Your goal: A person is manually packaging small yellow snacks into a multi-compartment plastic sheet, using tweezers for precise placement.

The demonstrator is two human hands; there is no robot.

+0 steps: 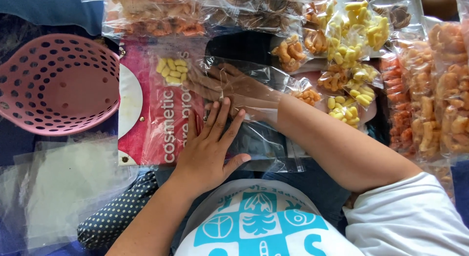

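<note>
My right hand [229,87] is pushed inside a long clear plastic bag [264,133], fingers stretched toward a cluster of yellow puffed snacks [172,71] at the bag's far left end. My left hand [210,148] lies flat on top of the bag, fingers spread, pressing it down against a red printed board [156,124] on my lap. Neither hand grips a snack that I can see.
A pink perforated basket [56,85] sits at the left. Clear empty bags [58,187] lie at the lower left. Several small packets of yellow snacks [356,55] and orange snacks [439,89] fill the top and right.
</note>
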